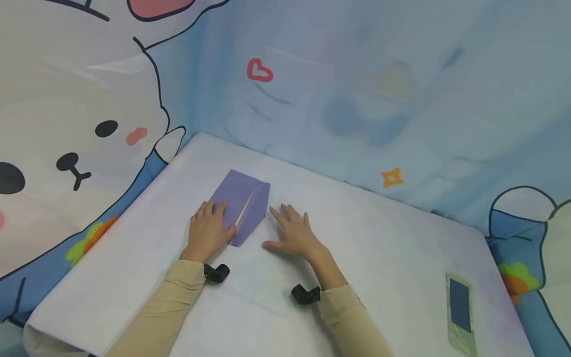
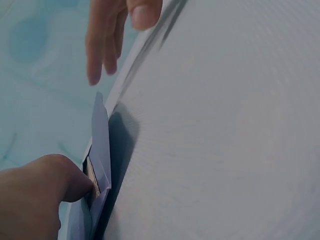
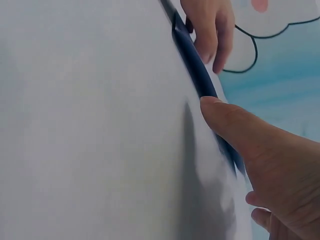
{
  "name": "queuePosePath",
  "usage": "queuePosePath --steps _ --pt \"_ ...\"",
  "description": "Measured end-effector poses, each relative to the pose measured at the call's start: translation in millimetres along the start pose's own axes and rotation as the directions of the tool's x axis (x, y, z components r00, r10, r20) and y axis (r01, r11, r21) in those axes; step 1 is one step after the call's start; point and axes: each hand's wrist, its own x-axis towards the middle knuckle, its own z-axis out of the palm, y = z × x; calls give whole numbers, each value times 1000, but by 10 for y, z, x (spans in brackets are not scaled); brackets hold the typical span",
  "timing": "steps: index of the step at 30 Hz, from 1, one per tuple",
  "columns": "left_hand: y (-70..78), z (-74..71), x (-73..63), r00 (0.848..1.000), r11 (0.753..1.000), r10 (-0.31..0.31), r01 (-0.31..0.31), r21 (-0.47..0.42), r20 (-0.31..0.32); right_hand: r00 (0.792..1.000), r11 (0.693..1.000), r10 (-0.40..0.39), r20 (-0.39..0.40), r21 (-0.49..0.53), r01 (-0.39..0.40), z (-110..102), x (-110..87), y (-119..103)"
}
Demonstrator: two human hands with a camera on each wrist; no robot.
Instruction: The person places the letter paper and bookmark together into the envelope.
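A flat purple folded piece, like an envelope [image 1: 236, 193], lies on the white table, with a pale slit along a raised flap [image 1: 257, 206] on its right side. My left hand [image 1: 207, 232] rests on its near left part, fingers spread, thumb at the slit. In the left wrist view the left thumb [image 2: 75, 182] touches the opening, where a tan inside shows beside the lifted flap [image 2: 101, 145]. My right hand [image 1: 294, 234] is apart from the piece, just right of it, fingers extended and holding nothing. Close by in the right wrist view, the right thumb [image 3: 225, 117] overlaps the piece's dark edge [image 3: 192, 60].
At the right of the table [image 1: 379, 277] lies a slim pale packet [image 1: 461, 315] with a dark blue panel. Behind the table hangs a light blue printed cloth [image 1: 312, 99], with a cartoon animal on the left. Both wrists carry small black devices [image 1: 217, 273].
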Motion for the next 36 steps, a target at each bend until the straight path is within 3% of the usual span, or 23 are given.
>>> queuePosePath --steps 12,24,28,36 --pt "-257 -137 45 1000 1000 5 -4 -26 24 981 982 185 -56 -16 -186 -34 -606 511" --pt "-633 -340 -76 999 999 -28 29 -36 25 941 952 301 -154 -11 -307 -106 -1120 939" --pt "-697 -391 -110 999 999 -41 42 -35 23 919 931 362 -157 7 -365 -97 -1311 1168" --pt "-750 -428 -134 998 998 -59 60 -19 30 854 864 502 -137 52 -500 -149 -1750 1512"
